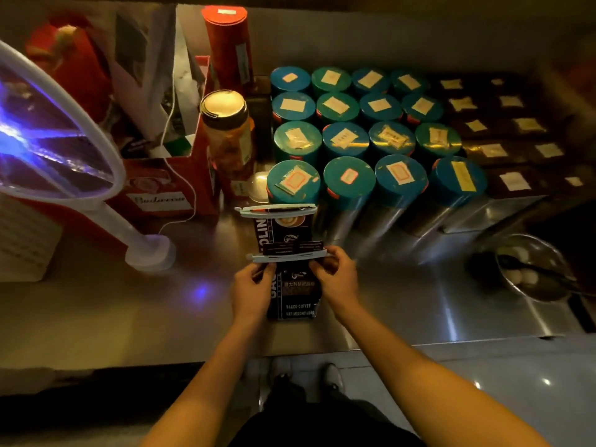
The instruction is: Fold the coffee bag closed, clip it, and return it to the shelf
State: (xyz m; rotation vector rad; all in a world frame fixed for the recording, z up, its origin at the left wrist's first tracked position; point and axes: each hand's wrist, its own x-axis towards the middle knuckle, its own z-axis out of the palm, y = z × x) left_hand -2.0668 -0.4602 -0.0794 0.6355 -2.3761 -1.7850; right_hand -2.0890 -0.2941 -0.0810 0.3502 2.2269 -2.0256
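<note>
A black coffee bag (297, 296) stands on the steel counter (403, 304) right in front of me. Its top is folded over, and a white clip (287, 256) lies across the fold. My left hand (253, 290) holds the bag's upper left corner and the clip's left end. My right hand (335, 274) pinches the clip's right end and the bag's upper right corner. Just behind stands a second black coffee bag (282, 229) with its own white clip (276, 210) across the top.
Rows of blue-lidded canisters (350, 137) fill the back of the counter, with dark labelled boxes (503, 146) to their right. A jar (227, 133), a red tube (227, 46) and a red carton (167, 188) stand at the left. A lit electric swatter (54, 146) leans far left. A steel bowl (532, 269) sits right.
</note>
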